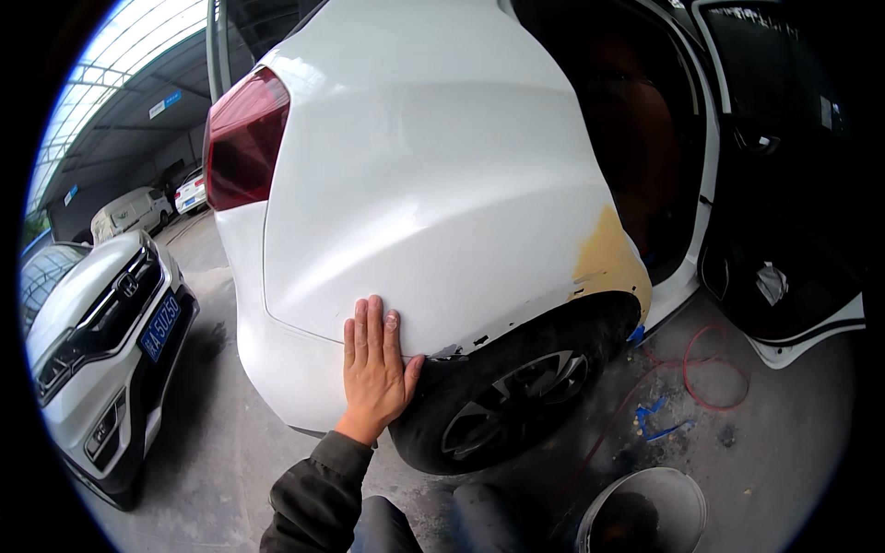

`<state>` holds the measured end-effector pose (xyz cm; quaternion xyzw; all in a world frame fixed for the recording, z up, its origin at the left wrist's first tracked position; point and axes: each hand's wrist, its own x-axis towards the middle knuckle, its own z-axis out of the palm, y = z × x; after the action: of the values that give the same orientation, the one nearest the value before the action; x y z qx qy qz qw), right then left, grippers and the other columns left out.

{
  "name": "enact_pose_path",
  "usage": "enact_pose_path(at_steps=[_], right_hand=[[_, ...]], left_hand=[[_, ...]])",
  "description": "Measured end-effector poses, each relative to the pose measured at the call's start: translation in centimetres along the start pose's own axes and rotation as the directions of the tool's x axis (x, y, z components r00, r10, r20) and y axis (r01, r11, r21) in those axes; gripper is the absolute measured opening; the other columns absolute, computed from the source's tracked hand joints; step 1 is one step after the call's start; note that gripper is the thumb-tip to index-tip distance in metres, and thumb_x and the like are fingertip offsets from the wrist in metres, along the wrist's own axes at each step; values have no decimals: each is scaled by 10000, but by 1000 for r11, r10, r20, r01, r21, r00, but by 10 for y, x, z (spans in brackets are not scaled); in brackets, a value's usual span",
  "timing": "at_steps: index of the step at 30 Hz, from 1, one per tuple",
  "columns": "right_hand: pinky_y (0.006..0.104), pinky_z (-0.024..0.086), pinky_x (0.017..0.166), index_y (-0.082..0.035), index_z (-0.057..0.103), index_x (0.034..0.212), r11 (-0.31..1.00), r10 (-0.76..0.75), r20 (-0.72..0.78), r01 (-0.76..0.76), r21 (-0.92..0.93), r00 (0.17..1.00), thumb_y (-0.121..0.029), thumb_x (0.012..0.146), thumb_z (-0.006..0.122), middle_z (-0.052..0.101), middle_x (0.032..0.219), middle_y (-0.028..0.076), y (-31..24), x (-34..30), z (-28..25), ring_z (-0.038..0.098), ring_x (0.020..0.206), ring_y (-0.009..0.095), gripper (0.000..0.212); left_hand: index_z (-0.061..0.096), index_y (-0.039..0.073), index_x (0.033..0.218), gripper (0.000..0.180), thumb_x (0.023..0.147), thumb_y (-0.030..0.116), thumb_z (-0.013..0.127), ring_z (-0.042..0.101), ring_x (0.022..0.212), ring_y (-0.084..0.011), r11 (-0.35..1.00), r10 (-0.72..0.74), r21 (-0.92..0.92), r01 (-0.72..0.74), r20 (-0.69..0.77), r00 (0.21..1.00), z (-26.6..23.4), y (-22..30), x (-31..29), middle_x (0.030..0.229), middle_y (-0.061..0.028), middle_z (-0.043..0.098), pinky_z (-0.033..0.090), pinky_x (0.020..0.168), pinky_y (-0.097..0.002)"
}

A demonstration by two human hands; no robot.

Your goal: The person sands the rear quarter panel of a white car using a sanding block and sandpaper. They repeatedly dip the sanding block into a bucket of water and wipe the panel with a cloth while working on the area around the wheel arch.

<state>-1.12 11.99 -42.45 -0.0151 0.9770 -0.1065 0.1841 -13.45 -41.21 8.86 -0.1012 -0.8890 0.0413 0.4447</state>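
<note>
Left hand [376, 373] is lying flat, thumb spread, on glossy white quarter panel [415, 166]; chipped wheel-arch edge [524, 313] is curving toward three o'clock, floor [212, 433] spreading at eight; right hand unseen.

- Bare left hand [376, 373], back facing the camera, laid flat and open just below the frame's centre.
- Four straight fingers [374, 327] close together, pointing to the top; the thumb [412, 376] angled out to the right.
- Wrist [359, 428] bare above a dark olive-grey fabric sleeve [318, 498], its forearm slanting up from the lower edge.
- Blurred grey-blue trouser legs [385, 527], bottom centre.
</note>
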Motion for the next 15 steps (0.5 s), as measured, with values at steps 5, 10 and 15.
enact_pose_path(at_steps=[5,10,15], right_hand=[[472,499,937,-125,661,1254,996,-63,36,66,-64,997,-456,755,774,693,1088,185,27,-23,-27,637,1068,385,609],[470,485,955,-184,676,1226,869,-485,28,479,122,874,-353,715,808,687,1111,177,-34,-85,-186,645,1028,382,554],[481,493,969,-198,624,1299,802,-463,257,525,-285,848,-292,711,844,640,1250,145,-109,-92,-464,594,1146,348,635]], left_hand=[[290,-23,1510,736,929,336,561,165,1497,-417,996,55,-71,-52,40,998,-3,2,2,1597,-256,206,104,1217,-517],[366,60,1508,655,952,353,553,236,1498,-233,979,202,-14,-204,199,959,-20,-12,-15,1612,-89,276,157,1229,-415],[384,63,1500,625,948,297,560,240,1497,-214,910,413,-111,-399,170,895,-20,19,22,1608,-80,286,183,1227,-412]])
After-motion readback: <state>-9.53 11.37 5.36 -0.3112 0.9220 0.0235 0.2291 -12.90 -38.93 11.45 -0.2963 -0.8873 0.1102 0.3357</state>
